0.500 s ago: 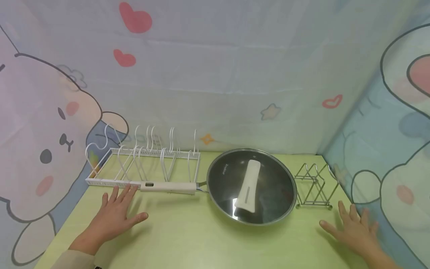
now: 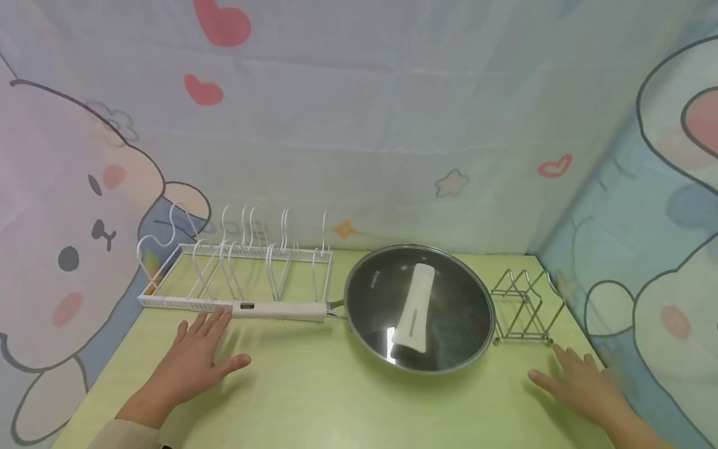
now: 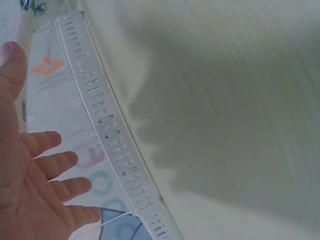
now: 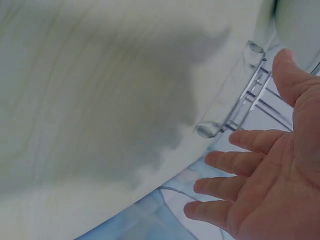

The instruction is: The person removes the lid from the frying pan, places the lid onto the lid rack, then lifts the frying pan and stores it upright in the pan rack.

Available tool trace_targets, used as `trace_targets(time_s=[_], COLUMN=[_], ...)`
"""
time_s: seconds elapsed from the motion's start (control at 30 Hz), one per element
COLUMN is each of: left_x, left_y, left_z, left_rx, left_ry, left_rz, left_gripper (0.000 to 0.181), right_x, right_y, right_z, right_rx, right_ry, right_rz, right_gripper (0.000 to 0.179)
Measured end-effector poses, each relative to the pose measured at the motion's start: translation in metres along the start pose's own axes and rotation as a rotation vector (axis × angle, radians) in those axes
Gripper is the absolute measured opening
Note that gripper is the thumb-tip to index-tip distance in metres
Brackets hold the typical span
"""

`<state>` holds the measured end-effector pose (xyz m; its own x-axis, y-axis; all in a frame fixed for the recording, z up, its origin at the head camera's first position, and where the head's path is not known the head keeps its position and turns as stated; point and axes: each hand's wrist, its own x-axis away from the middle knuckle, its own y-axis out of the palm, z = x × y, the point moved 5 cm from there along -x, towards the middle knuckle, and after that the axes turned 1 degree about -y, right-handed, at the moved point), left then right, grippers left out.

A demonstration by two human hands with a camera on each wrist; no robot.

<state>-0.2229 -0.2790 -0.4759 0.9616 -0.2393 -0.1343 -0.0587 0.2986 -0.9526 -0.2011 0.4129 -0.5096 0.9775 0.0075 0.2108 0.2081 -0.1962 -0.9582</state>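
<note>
A frying pan stands in the middle of the table under a dark glass lid with a pale upright handle. Its cream pan handle points left, past the front of a white wire rack. My left hand hovers, fingers spread, just in front of the rack and near the pan handle's end. The left wrist view shows its palm with nothing in it. Near a small metal wire rack, my right hand is held above the table with straight, spread fingers. That palm is bare too.
The light green table meets a cartoon-printed cloth along its back edge. More cloth hangs close on the left and right. The pan's right rim lies close beside the metal rack.
My right hand has shifted slightly left, its fingers now closer to the metal rack. The left hand stays nearly in place. The whole head view has shifted a little. Pan and racks have not moved.
</note>
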Motion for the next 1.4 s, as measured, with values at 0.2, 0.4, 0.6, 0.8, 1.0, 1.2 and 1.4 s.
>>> trace_targets(time_s=[0.2,0.4,0.6,0.8,1.0,1.2,1.4], left_x=[-0.002,0.001,0.002,-0.012,-0.032,-0.048,-0.057], left_y=[-0.010,-0.025,-0.045,-0.051,-0.045,-0.034,-0.025], left_z=[0.011,0.029,0.056,0.071,0.080,0.087,0.089], left_rx=[-0.034,-0.090,-0.110,-0.105,-0.145,-0.202,-0.207], left_ry=[0.053,0.160,0.393,0.423,0.381,0.336,0.315], left_rz=[0.118,0.334,0.625,0.580,0.416,0.254,0.184], left_gripper=[0.072,0.035,0.058,0.070,0.060,0.064,0.060], right_x=[0.005,0.020,0.032,0.033,0.020,0.004,-0.015], right_y=[-0.014,-0.032,-0.049,-0.070,-0.085,-0.089,-0.083], right_z=[-0.018,-0.048,-0.086,-0.126,-0.172,-0.220,-0.255], right_rx=[-0.020,-0.028,-0.086,-0.189,-0.336,-0.468,-0.497], right_ry=[-0.013,-0.002,-0.046,-0.117,-0.193,-0.240,-0.196], right_rz=[-0.033,-0.031,0.036,0.101,0.117,0.130,0.111], right_gripper=[0.096,0.054,0.032,0.047,0.073,0.087,0.098])
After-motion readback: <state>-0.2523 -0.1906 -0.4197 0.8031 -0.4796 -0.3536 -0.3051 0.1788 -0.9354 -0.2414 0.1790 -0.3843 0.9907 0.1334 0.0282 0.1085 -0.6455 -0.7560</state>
